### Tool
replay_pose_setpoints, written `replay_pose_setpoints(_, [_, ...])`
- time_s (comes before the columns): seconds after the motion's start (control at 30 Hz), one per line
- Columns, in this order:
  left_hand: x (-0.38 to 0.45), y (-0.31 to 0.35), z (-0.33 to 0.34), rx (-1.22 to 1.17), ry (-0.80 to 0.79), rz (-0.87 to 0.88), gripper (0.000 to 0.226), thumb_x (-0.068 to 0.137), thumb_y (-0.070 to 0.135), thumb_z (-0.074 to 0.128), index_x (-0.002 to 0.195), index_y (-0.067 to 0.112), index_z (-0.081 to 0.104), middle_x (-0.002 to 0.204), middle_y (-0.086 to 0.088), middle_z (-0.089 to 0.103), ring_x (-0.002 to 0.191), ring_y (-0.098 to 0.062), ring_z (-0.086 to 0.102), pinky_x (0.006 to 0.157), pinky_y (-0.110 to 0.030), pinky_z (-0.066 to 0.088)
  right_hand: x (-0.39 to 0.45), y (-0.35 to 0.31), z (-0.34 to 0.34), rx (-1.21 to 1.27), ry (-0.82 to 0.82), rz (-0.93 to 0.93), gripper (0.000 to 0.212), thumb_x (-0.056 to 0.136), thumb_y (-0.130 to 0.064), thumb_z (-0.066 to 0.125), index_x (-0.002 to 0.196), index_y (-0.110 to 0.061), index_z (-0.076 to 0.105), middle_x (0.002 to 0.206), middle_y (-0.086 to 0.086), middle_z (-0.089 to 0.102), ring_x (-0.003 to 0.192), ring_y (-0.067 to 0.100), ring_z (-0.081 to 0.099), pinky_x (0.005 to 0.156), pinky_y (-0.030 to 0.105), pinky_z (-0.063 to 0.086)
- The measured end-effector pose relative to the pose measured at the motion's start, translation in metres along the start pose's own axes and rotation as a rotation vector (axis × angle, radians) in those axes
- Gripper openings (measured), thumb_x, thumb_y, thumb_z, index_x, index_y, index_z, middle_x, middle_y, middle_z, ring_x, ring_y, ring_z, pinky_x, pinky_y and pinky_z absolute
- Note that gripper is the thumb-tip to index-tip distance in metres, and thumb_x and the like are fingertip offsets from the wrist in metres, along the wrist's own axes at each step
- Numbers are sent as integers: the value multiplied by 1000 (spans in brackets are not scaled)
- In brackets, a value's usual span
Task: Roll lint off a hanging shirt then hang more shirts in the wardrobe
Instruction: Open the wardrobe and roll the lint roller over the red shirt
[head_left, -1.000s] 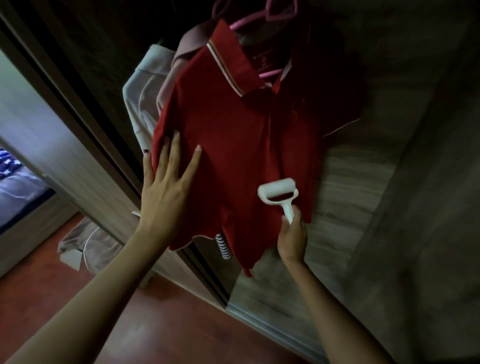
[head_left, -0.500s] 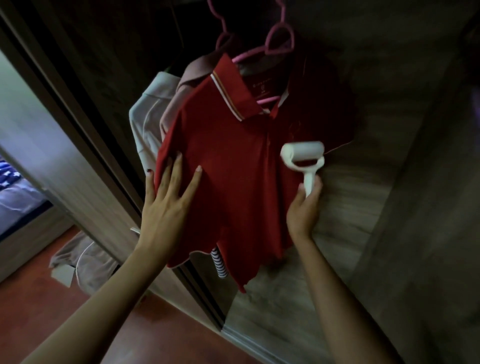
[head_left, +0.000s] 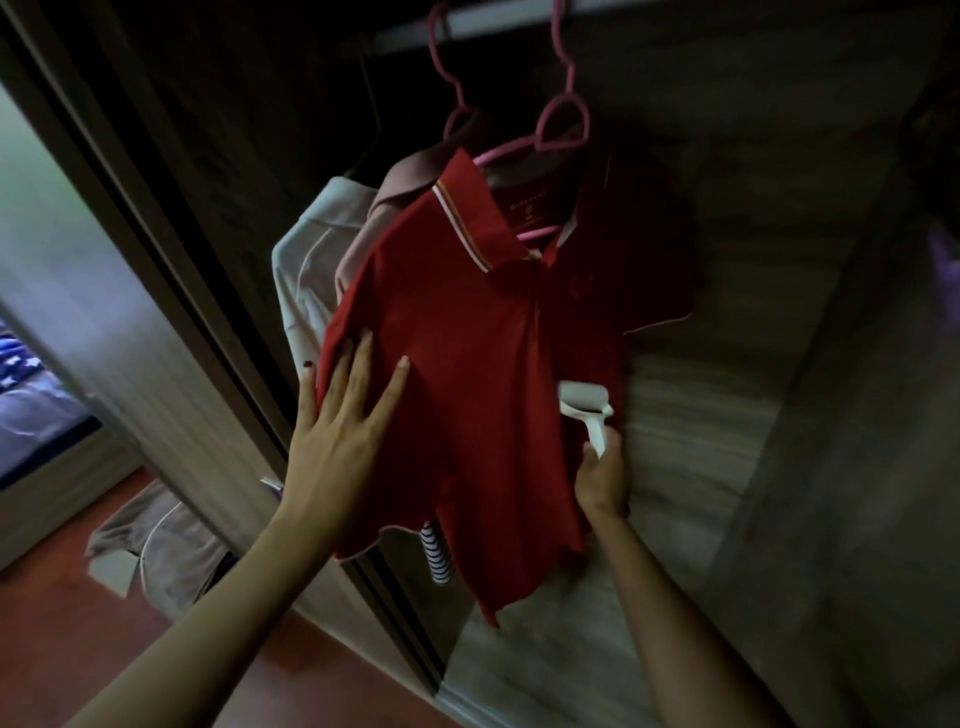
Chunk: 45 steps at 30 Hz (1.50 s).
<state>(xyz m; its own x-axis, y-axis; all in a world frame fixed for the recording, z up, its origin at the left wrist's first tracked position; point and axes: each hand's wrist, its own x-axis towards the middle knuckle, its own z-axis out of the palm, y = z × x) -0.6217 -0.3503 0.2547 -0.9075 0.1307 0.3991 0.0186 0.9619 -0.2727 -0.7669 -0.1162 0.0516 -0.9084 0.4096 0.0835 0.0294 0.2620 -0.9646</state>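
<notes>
A red polo shirt (head_left: 467, 374) with a striped collar hangs on a pink hanger (head_left: 556, 124) from the wardrobe rail (head_left: 498, 23). My left hand (head_left: 343, 431) lies flat and spread on the shirt's left side, holding the cloth steady. My right hand (head_left: 602, 473) grips the handle of a white lint roller (head_left: 584, 400), whose head rests against the shirt's lower right front. Behind the red shirt hang a pale pink garment (head_left: 415, 171) and a white one (head_left: 311, 260). A striped piece of cloth (head_left: 436, 556) peeks out below the hem.
The wardrobe's sliding door frame (head_left: 171, 249) runs diagonally at left. A beige garment (head_left: 156, 551) lies crumpled on the reddish floor (head_left: 78, 649). A bed with blue patterned bedding (head_left: 31, 395) is at far left. The wardrobe's wood-grain panel (head_left: 727, 415) stands right of the shirt.
The lint roller went up the shirt's right side, then came back down to the lower right front. My left hand stayed flat on the shirt. The view tilted up, showing the rail.
</notes>
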Motion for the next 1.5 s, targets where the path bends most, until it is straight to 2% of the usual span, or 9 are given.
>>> replay_pose_setpoints(0.2, [-1, 0, -2, -12, -20, 10, 129, 49, 43, 87, 153, 19, 15, 160, -19, 1, 146, -35, 9, 116, -55, 1, 22, -89, -22, 170, 144, -158, 39, 99, -17, 46, 137, -12, 43, 120, 7, 61, 100, 21, 59, 75, 17, 35])
replay_pose_setpoints(0.37, [0, 5, 0, -15, -1, 8, 117, 59, 34, 86, 153, 19, 16, 159, -20, 2, 146, -37, 14, 116, -54, 2, 48, -157, -39, 306, 216, -252, 39, 100, -17, 44, 138, -12, 40, 90, -14, 54, 72, 1, 54, 56, -1, 36])
replay_pose_setpoints(0.43, [-1, 6, 2, -21, 4, 15, 119, 58, 34, 86, 153, 18, 16, 159, -20, 2, 146, -37, 12, 116, -55, 4, 52, -152, -35, 279, 201, -242, 39, 100, -17, 44, 139, -12, 39, 98, -6, 59, 79, 8, 58, 58, 0, 36])
replay_pose_setpoints(0.53, [-2, 7, 2, -20, 11, 17, 121, 56, 36, 87, 153, 19, 16, 160, -19, 0, 146, -35, 8, 116, -55, 3, 48, -108, -20, 159, 122, -178, 38, 99, -15, 46, 136, -10, 42, 116, 12, 61, 98, 22, 59, 76, 20, 39])
replay_pose_setpoints(0.73, [-3, 5, 4, 1, 12, 6, 122, 57, 38, 87, 153, 20, 14, 160, -19, 0, 146, -34, 11, 117, -55, 4, 18, 20, 3, -175, -109, 118, 36, 94, -12, 54, 129, -6, 50, 120, 21, 62, 109, 37, 60, 89, 39, 46])
replay_pose_setpoints(0.87, [-4, 5, 4, 13, 21, 0, 122, 58, 40, 87, 153, 20, 12, 160, -18, -1, 147, -33, 8, 118, -54, 2, -7, 34, -4, -173, -74, 143, 33, 95, -15, 52, 128, -11, 50, 114, 18, 66, 101, 37, 62, 84, 39, 48])
replay_pose_setpoints(1.13, [-4, 13, 9, 12, 61, 2, 108, 70, 26, 82, 153, 20, 14, 160, -18, -1, 147, -33, 6, 117, -57, 5, -59, -44, -10, 101, 83, -216, 36, 98, -18, 49, 133, -14, 45, 112, 8, 64, 96, 21, 61, 78, 37, 50])
replay_pose_setpoints(1.33, [-4, 16, 13, 7, 56, 10, 112, 67, 33, 84, 153, 20, 14, 160, -19, -1, 147, -35, 8, 117, -56, 5, -110, -27, 9, -13, -178, -319, 39, 96, -12, 53, 134, -7, 48, 113, 3, 60, 95, 13, 57, 73, 9, 32])
replay_pose_setpoints(1.5, [-6, 17, 11, -37, 84, 11, 113, 67, 26, 84, 153, 18, 11, 160, -19, 0, 147, -33, 8, 117, -56, 6, -123, 18, 7, -215, -396, -149, 37, 96, -17, 53, 133, -19, 48, 114, 5, 64, 103, 19, 62, 77, 24, 46])
